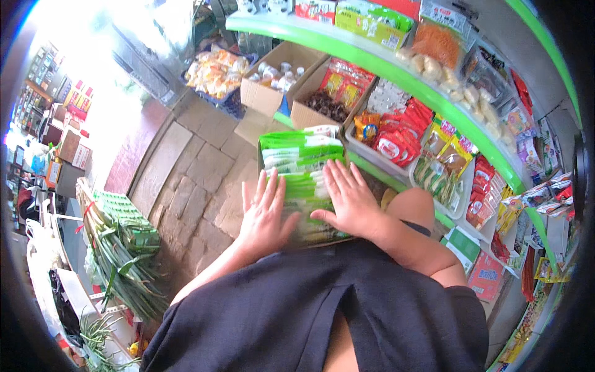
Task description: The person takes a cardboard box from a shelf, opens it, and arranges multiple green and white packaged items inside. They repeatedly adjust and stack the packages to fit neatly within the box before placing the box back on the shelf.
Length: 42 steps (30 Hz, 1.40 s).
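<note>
A box of green-and-white packets (pixel 304 151) stands before me on the floor, close to the shelf. My left hand (pixel 267 209) lies along its left side, fingers spread, with the fingertips at the packets' edge. From the right, my right hand (pixel 346 197) rests flat on the packets, its fingers apart and pointing away from me. Neither hand is closed around anything. The packets lie in stacked rows, and those nearest me are blurred. My dark clothing hides the near end of the box.
Right, a green-edged shelf (pixel 353 49) curves over a cardboard box of small bottles (pixel 283 76) and a plastic bin of red packets (pixel 399 137). A blue basket of wrapped snacks (pixel 216 72) stands farther off. Leeks (pixel 116 260) lean at left above the stone-paved floor (pixel 186 186).
</note>
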### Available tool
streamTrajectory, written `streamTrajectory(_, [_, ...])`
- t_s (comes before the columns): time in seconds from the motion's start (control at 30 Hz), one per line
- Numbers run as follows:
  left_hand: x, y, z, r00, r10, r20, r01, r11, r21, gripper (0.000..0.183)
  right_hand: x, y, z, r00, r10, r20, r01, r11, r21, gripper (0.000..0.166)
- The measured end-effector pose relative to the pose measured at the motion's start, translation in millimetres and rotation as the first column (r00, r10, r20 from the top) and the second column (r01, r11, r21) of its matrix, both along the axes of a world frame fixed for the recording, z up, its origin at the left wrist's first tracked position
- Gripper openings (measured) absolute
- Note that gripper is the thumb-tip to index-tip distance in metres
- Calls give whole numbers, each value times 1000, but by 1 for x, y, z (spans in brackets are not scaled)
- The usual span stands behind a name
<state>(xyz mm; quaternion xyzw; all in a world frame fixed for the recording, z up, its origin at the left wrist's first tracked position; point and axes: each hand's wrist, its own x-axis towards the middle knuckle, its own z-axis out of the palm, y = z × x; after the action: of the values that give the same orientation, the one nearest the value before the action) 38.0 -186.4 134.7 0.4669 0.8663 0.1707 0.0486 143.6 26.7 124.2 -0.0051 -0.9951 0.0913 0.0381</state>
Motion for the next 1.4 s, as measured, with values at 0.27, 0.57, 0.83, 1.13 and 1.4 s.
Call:
streamTrajectory(0.27, [2, 4, 10, 996, -71, 55, 74, 995, -63, 81, -7, -7, -11, 990, 67, -126, -67, 998, 3, 96])
streamTrajectory(0.57, [13, -1, 14, 983, -176, -59, 165, 974, -155, 81, 16, -3, -19, 999, 0, -53, -11, 979, -205, 90])
streamTrajectory(0.83, [4, 4, 19, 977, -138, -163, 109, 979, -172, 80, 12, -7, -20, 982, -100, -159, 53, 959, -277, 93])
streamTrajectory(1.13, [5, 19, -3, 972, -150, -181, 140, 988, -68, 74, 15, -2, -22, 964, -65, -258, -13, 957, -290, 85])
streamTrajectory(1.4, [3, 15, 8, 992, -106, -68, 99, 990, -104, 73, 26, -2, -26, 961, -95, -261, -20, 912, -409, 85])
